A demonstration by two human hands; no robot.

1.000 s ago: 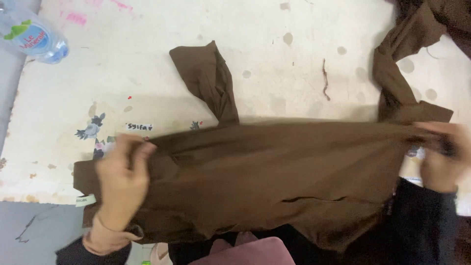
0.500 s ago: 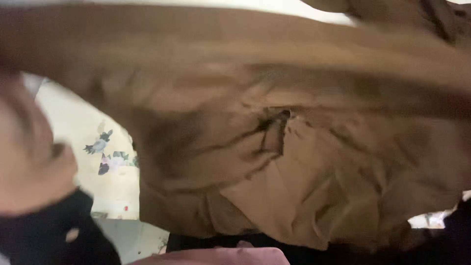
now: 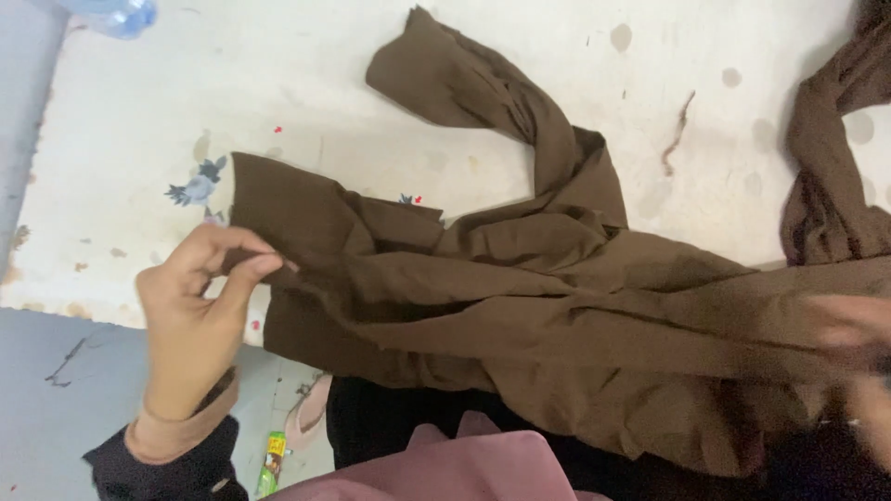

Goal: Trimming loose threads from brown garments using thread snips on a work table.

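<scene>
A dark brown garment (image 3: pixel 520 297) lies crumpled across a stained white padded table (image 3: pixel 186 111), one sleeve stretching up toward the top centre and another running off the right edge. My left hand (image 3: pixel 200 306) pinches the garment's left edge between thumb and fingertips. My right hand (image 3: pixel 854 343) is blurred at the far right, its fingers closed on the cloth's right end. The garment's lower part hangs over the table's near edge.
A clear plastic water bottle (image 3: pixel 116 11) lies at the table's top left corner. Grey floor (image 3: pixel 46 417) shows at the lower left, with a small green wrapper (image 3: pixel 272 461) and a pink slipper (image 3: pixel 311 422). A pink cloth (image 3: pixel 445 468) is at the bottom centre.
The garment was stretched flat, then lifted up close in front of the camera, and now lies crumpled on the table. My left hand has shifted from pressing on the cloth to pinching its left edge.
</scene>
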